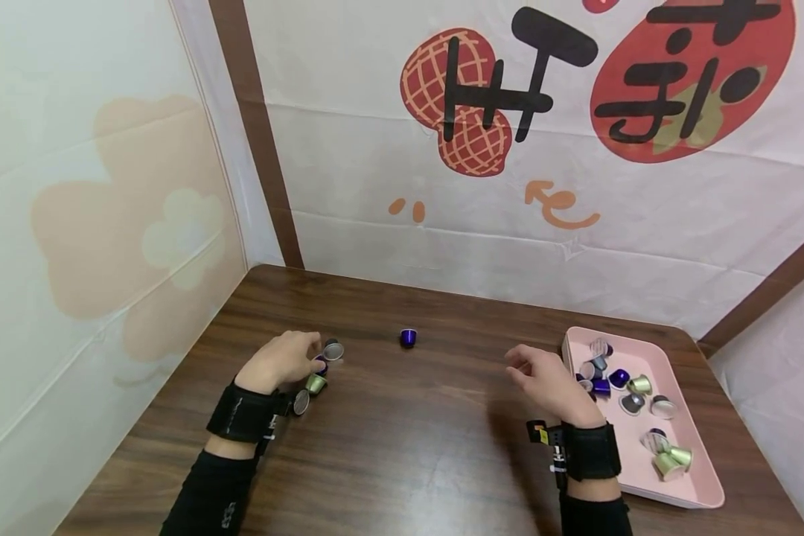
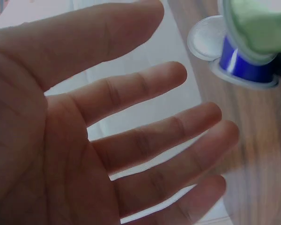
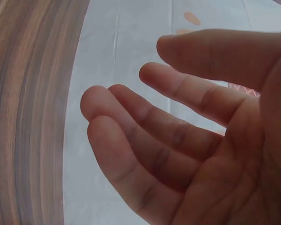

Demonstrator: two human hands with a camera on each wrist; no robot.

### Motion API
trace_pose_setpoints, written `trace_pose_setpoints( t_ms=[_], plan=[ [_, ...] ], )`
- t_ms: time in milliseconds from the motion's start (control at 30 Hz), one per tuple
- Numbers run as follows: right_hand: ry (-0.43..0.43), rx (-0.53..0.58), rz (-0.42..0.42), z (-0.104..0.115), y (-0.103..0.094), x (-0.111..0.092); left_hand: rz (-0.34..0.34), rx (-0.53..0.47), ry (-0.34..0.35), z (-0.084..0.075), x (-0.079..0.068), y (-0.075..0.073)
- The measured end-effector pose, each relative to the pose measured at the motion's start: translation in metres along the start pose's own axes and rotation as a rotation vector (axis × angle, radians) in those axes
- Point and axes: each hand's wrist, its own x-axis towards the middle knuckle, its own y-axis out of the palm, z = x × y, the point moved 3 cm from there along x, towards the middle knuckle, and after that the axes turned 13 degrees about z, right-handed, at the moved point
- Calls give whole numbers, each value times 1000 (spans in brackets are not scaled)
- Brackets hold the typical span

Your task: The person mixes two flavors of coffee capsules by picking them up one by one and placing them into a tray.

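My left hand [image 1: 278,362] is at the left of the table, beside a short row of coffee capsules. A green capsule [image 1: 316,384], a dark blue capsule [image 1: 321,365] and two with silver lids showing, one farther back [image 1: 333,351] and one nearer [image 1: 301,403], make up the row. In the left wrist view the fingers are spread and hold nothing; a green capsule [image 2: 262,28] and a blue capsule [image 2: 246,65] lie past the fingertips. My right hand [image 1: 549,380] hovers left of the pink tray [image 1: 633,469], fingers loosely bent with nothing in them.
A lone blue capsule [image 1: 409,338] stands toward the back middle of the wooden table [image 1: 402,447]. Several blue, green and grey capsules lie scattered in the tray at the right. Printed cloth [image 1: 348,164] hangs behind the table and along its sides.
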Motion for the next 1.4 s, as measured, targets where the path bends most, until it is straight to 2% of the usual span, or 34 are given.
trace_pose_setpoints(
  t_ms=[233,533,967,1233,1400],
  plan=[
    [5,-9,-1,3,2,-2,5,-1,-22,0,10,11],
    [26,4,8,2,1,-5,6,3,-21,5,14,19],
    [30,10,-4,4,3,-6,3,24,-4,7,18,21],
    [36,-9,-18,4,2,-5,24,10,-26,12,20,23],
    [39,-3,-15,3,0,-1,-6,-11,-18,13,20,17]
  ],
)
